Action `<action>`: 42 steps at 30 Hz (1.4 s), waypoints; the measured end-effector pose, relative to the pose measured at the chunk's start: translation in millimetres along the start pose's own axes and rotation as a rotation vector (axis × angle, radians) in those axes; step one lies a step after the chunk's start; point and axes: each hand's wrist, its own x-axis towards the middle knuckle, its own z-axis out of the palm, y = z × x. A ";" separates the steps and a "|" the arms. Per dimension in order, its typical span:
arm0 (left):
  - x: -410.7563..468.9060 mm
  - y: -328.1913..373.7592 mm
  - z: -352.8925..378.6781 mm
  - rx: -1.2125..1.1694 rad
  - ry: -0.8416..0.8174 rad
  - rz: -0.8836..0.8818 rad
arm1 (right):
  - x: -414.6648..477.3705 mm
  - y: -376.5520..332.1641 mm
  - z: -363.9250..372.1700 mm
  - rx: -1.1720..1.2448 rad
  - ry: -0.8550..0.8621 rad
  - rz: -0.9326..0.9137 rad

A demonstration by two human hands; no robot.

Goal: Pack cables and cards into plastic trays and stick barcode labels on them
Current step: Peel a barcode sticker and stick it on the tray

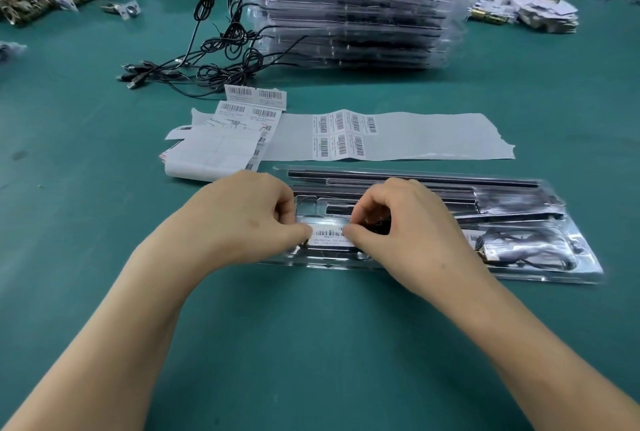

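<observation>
green table (311,344): left hand (242,219), right hand (405,223) fingers pinch barcode label (329,235) on clear tray (540,276) (label ends hidden, text blurred).

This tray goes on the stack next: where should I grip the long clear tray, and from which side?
Probably the flat clear rim is the best grip, one hand at each short end, coming from left and right. The plastic tray lies flat and runs long across the table, so lifting it by one end would likely bend it.
</observation>
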 end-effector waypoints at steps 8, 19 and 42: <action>9.2 -1.8 12.3 -0.094 0.062 0.191 | -37.1 6.6 14.0 -0.342 0.138 -0.357; 12.9 -7.8 13.6 -0.190 0.085 0.059 | -50.5 32.3 5.2 -0.496 -0.054 -0.339; 12.9 -10.0 13.4 -0.176 -0.004 0.139 | 63.4 53.3 -62.6 -0.466 -0.408 -0.026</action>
